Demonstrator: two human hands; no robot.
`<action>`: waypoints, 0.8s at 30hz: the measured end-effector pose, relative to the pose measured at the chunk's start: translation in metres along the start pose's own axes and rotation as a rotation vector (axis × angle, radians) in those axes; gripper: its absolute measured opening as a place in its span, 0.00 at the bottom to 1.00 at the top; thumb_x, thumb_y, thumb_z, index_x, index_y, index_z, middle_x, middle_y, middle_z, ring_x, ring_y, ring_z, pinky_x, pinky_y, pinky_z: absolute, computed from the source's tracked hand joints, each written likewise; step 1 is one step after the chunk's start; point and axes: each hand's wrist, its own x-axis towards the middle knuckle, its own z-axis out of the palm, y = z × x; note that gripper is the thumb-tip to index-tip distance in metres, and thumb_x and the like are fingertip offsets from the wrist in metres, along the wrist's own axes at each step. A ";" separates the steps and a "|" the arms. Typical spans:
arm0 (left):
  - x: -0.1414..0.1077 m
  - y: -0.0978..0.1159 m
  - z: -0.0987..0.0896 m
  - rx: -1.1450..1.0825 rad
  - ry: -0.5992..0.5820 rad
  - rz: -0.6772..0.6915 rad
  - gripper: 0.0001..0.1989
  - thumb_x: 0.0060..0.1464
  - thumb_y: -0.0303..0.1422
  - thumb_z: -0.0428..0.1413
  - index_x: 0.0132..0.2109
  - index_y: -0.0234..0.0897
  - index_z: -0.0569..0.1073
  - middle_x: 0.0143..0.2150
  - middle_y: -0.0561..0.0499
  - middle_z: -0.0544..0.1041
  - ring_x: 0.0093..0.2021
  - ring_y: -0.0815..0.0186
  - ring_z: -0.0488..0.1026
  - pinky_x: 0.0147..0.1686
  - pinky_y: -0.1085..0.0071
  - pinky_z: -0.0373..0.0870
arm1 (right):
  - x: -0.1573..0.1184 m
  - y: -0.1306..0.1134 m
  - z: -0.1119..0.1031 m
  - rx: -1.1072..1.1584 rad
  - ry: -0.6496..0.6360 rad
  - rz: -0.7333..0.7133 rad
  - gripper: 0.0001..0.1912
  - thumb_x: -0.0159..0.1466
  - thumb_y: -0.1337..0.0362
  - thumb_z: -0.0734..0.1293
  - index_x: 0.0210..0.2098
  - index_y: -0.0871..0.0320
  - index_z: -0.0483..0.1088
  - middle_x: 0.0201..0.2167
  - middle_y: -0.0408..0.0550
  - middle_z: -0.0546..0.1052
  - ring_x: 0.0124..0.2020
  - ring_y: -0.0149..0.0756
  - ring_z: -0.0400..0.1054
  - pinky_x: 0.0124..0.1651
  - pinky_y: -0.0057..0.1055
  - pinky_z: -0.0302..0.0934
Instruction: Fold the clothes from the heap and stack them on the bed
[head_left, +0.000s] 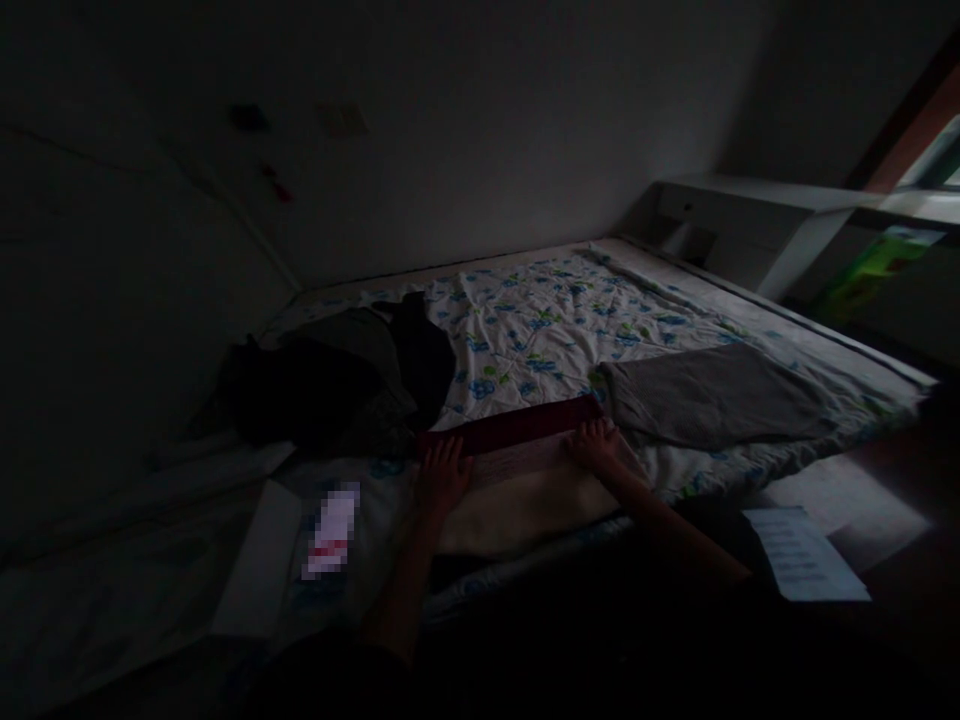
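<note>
A partly folded piece of cloth (536, 512), perhaps a garment, lies in front of me on the bed. Its near part is cream, with a pale pinkish strip beyond it and a dark red band (517, 424) along the far edge. My left hand (444, 474) rests flat on the left end, fingers spread near the red band. On the right end lies my right hand (595, 444), its fingers stretched out over the pinkish strip near the red band. The light is dim, so fine detail of the cloth is hard to make out.
A white bedsheet (517, 335) with blue flowers covers the bed. Dark clothes (337, 375) are heaped at left, a grey cloth (712, 395) at right. Nearer lie a white box (259, 560), a blurred-out bright object (332, 530) and printed paper (806, 555). A white cabinet (750, 225) stands behind.
</note>
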 end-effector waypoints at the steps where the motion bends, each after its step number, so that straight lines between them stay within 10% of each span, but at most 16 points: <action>1: -0.002 -0.002 0.003 0.001 0.014 -0.004 0.34 0.79 0.45 0.48 0.83 0.35 0.72 0.85 0.36 0.69 0.86 0.42 0.64 0.86 0.42 0.52 | 0.005 -0.011 -0.004 0.010 -0.018 -0.003 0.41 0.85 0.49 0.58 0.84 0.75 0.65 0.82 0.83 0.62 0.88 0.78 0.47 0.83 0.82 0.35; 9: 0.001 -0.008 0.015 0.047 -0.011 -0.019 0.34 0.78 0.42 0.50 0.83 0.36 0.71 0.85 0.38 0.68 0.85 0.42 0.66 0.85 0.41 0.56 | 0.012 -0.172 -0.008 0.202 -0.144 -0.522 0.37 0.87 0.48 0.58 0.89 0.54 0.57 0.91 0.55 0.51 0.92 0.60 0.38 0.87 0.73 0.40; 13: 0.000 -0.011 0.015 0.053 -0.015 -0.008 0.33 0.79 0.42 0.49 0.83 0.35 0.71 0.85 0.39 0.69 0.85 0.42 0.65 0.85 0.42 0.56 | 0.005 -0.198 0.012 0.193 -0.173 -0.644 0.35 0.87 0.46 0.58 0.89 0.48 0.58 0.90 0.51 0.54 0.91 0.57 0.44 0.89 0.67 0.39; 17: 0.000 -0.013 0.014 0.024 0.005 -0.003 0.34 0.80 0.44 0.48 0.83 0.33 0.71 0.85 0.38 0.69 0.85 0.41 0.65 0.85 0.41 0.55 | 0.022 -0.141 0.011 0.163 -0.094 -0.572 0.37 0.86 0.40 0.58 0.89 0.45 0.59 0.90 0.51 0.54 0.90 0.57 0.46 0.89 0.64 0.39; 24: 0.002 -0.007 0.015 0.004 0.038 -0.016 0.35 0.79 0.44 0.49 0.83 0.32 0.71 0.84 0.35 0.70 0.84 0.42 0.66 0.86 0.41 0.53 | 0.067 0.041 -0.013 0.017 -0.041 -0.210 0.38 0.87 0.44 0.57 0.89 0.53 0.58 0.90 0.60 0.54 0.90 0.57 0.46 0.86 0.61 0.48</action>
